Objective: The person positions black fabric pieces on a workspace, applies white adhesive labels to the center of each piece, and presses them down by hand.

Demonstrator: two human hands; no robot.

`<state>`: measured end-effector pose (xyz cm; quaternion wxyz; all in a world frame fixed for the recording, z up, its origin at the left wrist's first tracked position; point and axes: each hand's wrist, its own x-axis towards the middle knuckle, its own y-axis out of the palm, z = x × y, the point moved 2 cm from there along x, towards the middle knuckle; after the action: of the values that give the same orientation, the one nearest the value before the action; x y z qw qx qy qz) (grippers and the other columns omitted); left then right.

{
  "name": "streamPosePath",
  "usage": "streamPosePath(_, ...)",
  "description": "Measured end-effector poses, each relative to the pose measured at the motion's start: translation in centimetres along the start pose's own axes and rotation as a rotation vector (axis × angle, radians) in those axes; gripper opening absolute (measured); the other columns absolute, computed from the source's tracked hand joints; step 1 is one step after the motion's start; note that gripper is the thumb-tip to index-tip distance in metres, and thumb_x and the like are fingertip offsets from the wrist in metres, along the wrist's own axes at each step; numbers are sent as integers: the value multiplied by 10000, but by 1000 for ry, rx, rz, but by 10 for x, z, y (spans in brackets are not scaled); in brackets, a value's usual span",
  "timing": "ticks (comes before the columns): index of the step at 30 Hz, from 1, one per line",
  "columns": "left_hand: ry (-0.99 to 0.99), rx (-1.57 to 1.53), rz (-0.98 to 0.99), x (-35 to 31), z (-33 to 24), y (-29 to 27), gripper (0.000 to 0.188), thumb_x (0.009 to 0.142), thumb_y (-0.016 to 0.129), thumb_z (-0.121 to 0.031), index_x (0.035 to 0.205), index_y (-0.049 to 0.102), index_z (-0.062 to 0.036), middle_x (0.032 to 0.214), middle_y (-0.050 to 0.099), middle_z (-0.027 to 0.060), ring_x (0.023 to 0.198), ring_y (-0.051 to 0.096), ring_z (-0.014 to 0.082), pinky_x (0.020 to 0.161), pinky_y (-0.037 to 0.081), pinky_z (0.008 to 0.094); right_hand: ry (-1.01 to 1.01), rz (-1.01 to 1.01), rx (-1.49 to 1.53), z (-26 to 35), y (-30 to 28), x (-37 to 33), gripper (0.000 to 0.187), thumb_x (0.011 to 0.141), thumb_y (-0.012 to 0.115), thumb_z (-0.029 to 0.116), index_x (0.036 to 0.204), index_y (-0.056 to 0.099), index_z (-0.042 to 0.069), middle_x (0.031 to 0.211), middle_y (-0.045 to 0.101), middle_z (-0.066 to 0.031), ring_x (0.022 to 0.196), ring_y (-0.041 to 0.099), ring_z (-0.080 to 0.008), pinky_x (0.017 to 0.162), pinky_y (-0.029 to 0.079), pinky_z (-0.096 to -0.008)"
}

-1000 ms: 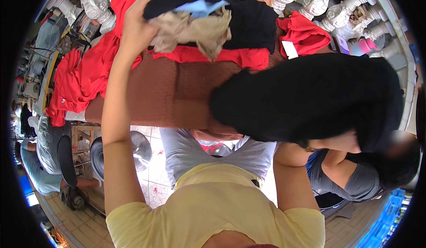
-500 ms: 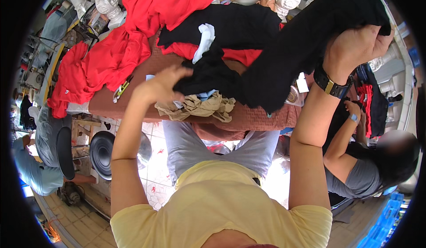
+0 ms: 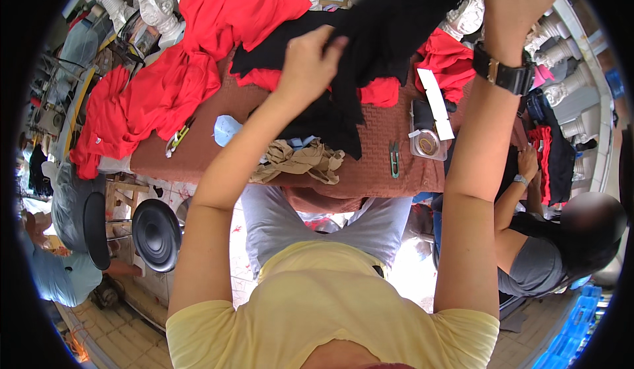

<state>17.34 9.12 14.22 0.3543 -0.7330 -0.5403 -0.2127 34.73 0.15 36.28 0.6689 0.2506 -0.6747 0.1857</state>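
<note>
The matte, soft black fabric piece (image 3: 396,32) hangs in loose folds above the far side of the worktop (image 3: 370,154), covered in brown textured cloth. The right hand (image 3: 518,9) has its grip clamped on the fabric's far right end. The left hand (image 3: 307,68) meets its left edge; grip closure cannot be determined. Crumpled tan material (image 3: 323,162) lies near.

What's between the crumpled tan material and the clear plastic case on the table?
In the head view, small green-handled snips lie there on the brown cloth, apart from both the tan material and the plastic case.
</note>
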Motion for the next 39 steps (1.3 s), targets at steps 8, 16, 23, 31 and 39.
streamPosePath(8, 29, -252, 61, 51, -5, -114, 196, 1074, 605, -205, 1126, 657, -23, 894, 688, 0, 845, 609, 58, 754, 485, 233, 429, 26, -145, -69, -66, 6, 155, 968, 615, 101, 1050, 716, 18, 778, 626, 31, 609, 498, -62, 557, 395, -232)
streamPosePath(16, 523, 540, 296, 55, -11, -166, 154, 1031, 648, -125, 1122, 680, -5, 968, 744, 91, 878, 677, 101, 797, 527, 276, 535, 185, -199, -90, -87, -1, 219, 953, 613, 93, 1127, 724, 18, 685, 611, 36, 504, 482, -51, 463, 369, -248)
streamPosePath(23, 54, 154, 5, 114, 83, -224, 233, 1011, 717, -215, 1090, 742, 3, 959, 708, -28, 911, 603, 32, 856, 469, 189, 532, 277, -77, -143, -79, -22, 190, 939, 644, 45, 1093, 739, -14, 903, 738, -35, 758, 617, -83, 669, 497, -263)
streamPosePath(31, 24, 395, 1, 147, 102, -255, 257, 1023, 698, -220, 1179, 733, -19, 1007, 727, 1, 965, 621, 58, 911, 475, 214, 640, 250, -171, -169, -73, -57, 208, 896, 721, 60, 1059, 732, -70, 1003, 758, -65, 907, 649, -134, 782, 528, -306)
streamPosePath(39, 127, 259, 87, 156, 99, -266, 159, 1037, 627, -86, 1188, 643, -40, 1074, 667, 25, 1026, 603, 105, 937, 457, 254, 861, 177, 56, -163, -77, -67, 125, 949, 650, 62, 996, 754, 9, 833, 729, -20, 612, 618, -83, 540, 482, -255)
